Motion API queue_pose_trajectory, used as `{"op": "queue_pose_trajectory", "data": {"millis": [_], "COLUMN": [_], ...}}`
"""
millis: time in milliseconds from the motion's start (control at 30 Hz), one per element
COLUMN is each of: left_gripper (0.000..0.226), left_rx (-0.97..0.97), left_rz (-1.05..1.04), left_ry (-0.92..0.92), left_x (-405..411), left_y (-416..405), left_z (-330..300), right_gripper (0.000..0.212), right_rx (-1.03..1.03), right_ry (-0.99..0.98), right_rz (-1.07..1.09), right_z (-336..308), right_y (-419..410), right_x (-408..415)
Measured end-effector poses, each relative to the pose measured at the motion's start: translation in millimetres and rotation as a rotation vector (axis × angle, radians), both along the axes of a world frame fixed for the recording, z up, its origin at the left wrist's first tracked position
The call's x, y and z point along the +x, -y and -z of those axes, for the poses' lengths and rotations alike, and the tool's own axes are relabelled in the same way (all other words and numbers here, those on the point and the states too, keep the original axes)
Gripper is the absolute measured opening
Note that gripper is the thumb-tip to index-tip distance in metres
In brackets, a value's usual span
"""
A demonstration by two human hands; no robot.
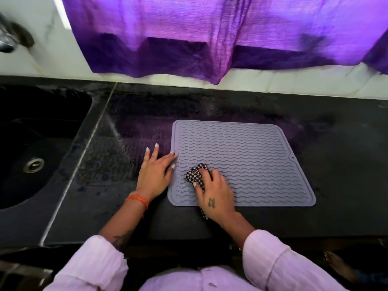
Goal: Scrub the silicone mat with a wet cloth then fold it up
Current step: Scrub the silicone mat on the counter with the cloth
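While the scrub is in hand, findings run left to right as follows.
Sink (31, 143): set into the counter's left end, dark basin, drain visible; well apart from the work.
Counter (346, 175): black stone, wet-looking patch left of the mat; bare room on every side of the mat.
Left hand (154, 175): flat, fingers spread, fingertips on the mat's left edge, pinning it.
Silicone mat (262, 160): grey, ribbed, lying flat at mid-counter, near edge close to the counter's front edge.
Right hand (214, 196): closed around the bunched checked cloth (196, 172), pressing it on the mat's near-left part.
Risk: mat may slide on the wet counter if the pinning hand lifts.
Curtain (210, 38): purple, hanging above the back edge; clear of the mat.
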State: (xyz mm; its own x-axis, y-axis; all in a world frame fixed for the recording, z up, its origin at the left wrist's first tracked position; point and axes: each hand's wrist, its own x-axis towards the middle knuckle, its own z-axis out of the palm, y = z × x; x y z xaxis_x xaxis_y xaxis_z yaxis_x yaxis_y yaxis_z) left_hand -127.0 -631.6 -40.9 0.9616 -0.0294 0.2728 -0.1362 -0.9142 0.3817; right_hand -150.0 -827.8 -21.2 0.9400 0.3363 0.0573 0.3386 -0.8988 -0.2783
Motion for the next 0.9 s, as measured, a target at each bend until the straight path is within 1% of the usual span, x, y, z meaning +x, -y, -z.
{"op": "queue_pose_trajectory", "data": {"millis": [100, 167, 267, 300, 367, 433, 533, 633, 733, 800, 900], "left_gripper": [0.038, 0.037, 0.036, 0.038, 0.046, 0.056, 0.068, 0.076, 0.083, 0.087, 0.091], "left_rx": [-0.03, -0.043, -0.05, -0.037, -0.007, 0.019, 0.046, 0.055, 0.068, 0.062, 0.053], "left_rz": [-0.022, -0.048, -0.084, -0.107, -0.174, -0.243, -0.319, -0.355, -0.382, -0.389, -0.408], "left_ry": [0.022, 0.042, 0.062, 0.054, 0.039, 0.005, -0.038, -0.073, -0.131, -0.165, -0.2], "left_x": [-1.9, -4.1, -3.8, -3.7, -2.3, -3.2, -3.3, -2.3, 0.2, 1.9, 2.5], "left_y": [-4.0, -6.6, -8.5, -9.8, -13.0, -16.1, -18.2, -18.9, -19.8, -20.7, -21.5], "left_z": [0.5, 0.3, 0.7, 0.7, 0.6, 0.5, -0.1, -1.1, -2.5, -3.3, -4.0], "right_gripper": [0.044, 0.04, 0.04, 0.041, 0.042, 0.042, 0.041, 0.038, 0.037, 0.039, 0.041], "right_rx": [0.001, 0.032, 0.033, 0.028, 0.038, 0.039, -0.009, -0.019, 0.021, 0.005, 0.018], "right_ry": [-0.035, -0.014, 0.013, 0.014, 0.028, 0.014, 0.004, 0.066, 0.064, 0.018, -0.115], "right_rz": [-0.058, -0.107, -0.259, -0.294, -0.292, -0.301, -0.377, -0.429, -0.419, -0.457, -0.551], "right_z": [-6.3, -12.4, -11.7, -8.0, -2.5, -3.0, -10.3, -10.1, -4.1, -5.0, -13.7], "right_y": [3.6, 0.0, -17.9, -22.7, -25.8, -25.5, -24.5, -27.0, -26.9, -25.6, -23.0], "right_x": [10.7, 14.4, -1.1, -9.3, -16.7, -12.5, -3.7, -9.2, -14.6, -7.9, 14.0]}}
